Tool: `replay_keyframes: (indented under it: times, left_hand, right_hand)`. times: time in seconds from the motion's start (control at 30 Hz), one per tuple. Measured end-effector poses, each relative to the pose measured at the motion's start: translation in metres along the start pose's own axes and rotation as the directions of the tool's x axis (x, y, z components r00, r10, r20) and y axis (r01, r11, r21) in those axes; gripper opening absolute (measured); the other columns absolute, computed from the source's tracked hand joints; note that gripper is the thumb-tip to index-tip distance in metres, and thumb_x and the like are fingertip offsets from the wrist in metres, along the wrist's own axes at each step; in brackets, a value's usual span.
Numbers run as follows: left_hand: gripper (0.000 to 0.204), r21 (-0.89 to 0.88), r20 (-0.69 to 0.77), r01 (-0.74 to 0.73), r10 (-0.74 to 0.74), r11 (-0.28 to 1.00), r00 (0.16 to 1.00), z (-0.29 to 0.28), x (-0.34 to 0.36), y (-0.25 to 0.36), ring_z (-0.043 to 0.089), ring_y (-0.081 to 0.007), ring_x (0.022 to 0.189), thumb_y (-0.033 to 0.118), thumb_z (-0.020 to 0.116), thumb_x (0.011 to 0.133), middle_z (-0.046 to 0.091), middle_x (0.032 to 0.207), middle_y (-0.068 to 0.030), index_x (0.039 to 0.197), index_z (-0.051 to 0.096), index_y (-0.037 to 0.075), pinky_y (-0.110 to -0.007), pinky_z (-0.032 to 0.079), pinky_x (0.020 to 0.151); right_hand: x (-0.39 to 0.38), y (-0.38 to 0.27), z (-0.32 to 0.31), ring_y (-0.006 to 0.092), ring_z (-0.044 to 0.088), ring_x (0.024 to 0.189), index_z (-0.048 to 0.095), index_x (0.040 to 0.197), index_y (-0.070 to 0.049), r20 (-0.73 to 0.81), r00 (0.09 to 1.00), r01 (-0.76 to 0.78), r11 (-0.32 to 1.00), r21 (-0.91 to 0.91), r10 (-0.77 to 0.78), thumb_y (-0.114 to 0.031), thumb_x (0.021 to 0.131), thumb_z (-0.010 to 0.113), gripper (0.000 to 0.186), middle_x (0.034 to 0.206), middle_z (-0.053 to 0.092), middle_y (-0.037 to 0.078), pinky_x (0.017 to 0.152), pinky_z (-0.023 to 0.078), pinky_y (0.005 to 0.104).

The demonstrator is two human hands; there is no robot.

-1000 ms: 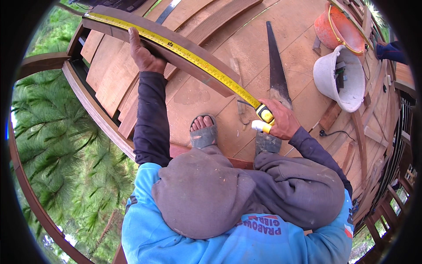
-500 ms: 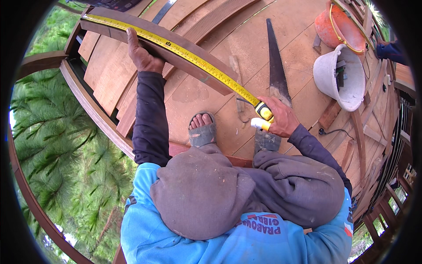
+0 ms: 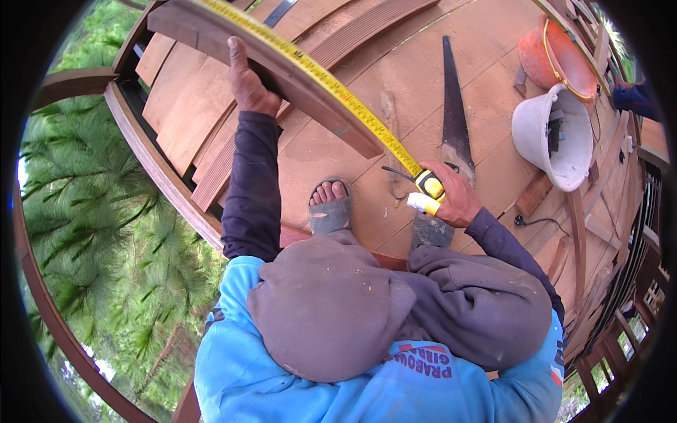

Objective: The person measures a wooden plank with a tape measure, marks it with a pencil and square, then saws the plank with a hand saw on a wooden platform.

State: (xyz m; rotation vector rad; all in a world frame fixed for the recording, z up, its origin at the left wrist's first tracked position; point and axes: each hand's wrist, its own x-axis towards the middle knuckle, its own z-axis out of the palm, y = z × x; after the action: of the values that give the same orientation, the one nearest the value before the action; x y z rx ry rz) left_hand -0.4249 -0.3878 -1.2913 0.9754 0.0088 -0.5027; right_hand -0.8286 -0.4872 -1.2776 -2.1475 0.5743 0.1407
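Decking [image 3: 416, 77] carries a handsaw [image 3: 455, 109] and buckets [image 3: 530, 134] right of the tape measure [image 3: 429, 184]

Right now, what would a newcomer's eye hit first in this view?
The bright yellow tape blade, slanting from the top edge down to the tape case in the right hand, along a brown wooden board with the left hand at its near side. Next, the dark-bladed handsaw on the deck beyond the right hand, then the orange bucket and whitish bucket at upper right.
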Motion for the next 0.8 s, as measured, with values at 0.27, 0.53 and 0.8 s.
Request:
replay_keyframes:
  times: [0.27, 0.53, 0.8]
  left_hand:
    - [0.059, 0.559, 0.248, -0.240, 0.117, 0.794, 0.962, 0.005, 0.014, 0.038, 0.071, -0.0220, 0.092, 0.036, 0.092, 0.079, 0.074, 0.105, -0.0088, 0.119, 0.069, 0.001, -0.035, 0.056, 0.086]
    - [0.080, 0.841, 0.483, -0.477, 0.043, 0.255, 0.875, 0.030, 0.030, 0.057, 0.071, -0.0267, 0.100, 0.041, 0.089, 0.075, 0.072, 0.116, -0.0191, 0.139, 0.058, 0.003, -0.036, 0.056, 0.090]
    - [0.094, 0.807, 0.515, -0.532, -0.135, -0.258, 0.846, -0.006, 0.057, 0.012, 0.058, -0.0345, 0.124, 0.056, 0.088, 0.071, 0.064, 0.124, -0.0146, 0.154, 0.049, 0.038, -0.050, 0.039, 0.109]
  right_hand:
    - [-0.003, 0.020, -0.004, 0.0247, 0.068, 0.106, 0.049, 0.143, -0.004, -0.148, 0.979, -0.101, 0.967, 0.234, 0.138, -0.026, 0.086, 0.085, 0.071, 0.118, 0.066, 0.016, 0.092, 0.055, 0.0372]
    - [-0.014, 0.059, 0.004, 0.0182, 0.066, 0.103, 0.047, 0.146, -0.003, -0.243, 0.942, -0.115, 0.903, 0.414, 0.232, -0.017, 0.089, 0.081, 0.067, 0.122, 0.065, 0.011, 0.087, 0.055, 0.0313]
    - [-0.016, 0.064, -0.004, 0.0179, 0.064, 0.104, 0.049, 0.145, 0.001, -0.272, 0.946, -0.087, 0.949, 0.303, 0.174, -0.020, 0.094, 0.074, 0.061, 0.123, 0.063, 0.012, 0.088, 0.054, 0.0300]
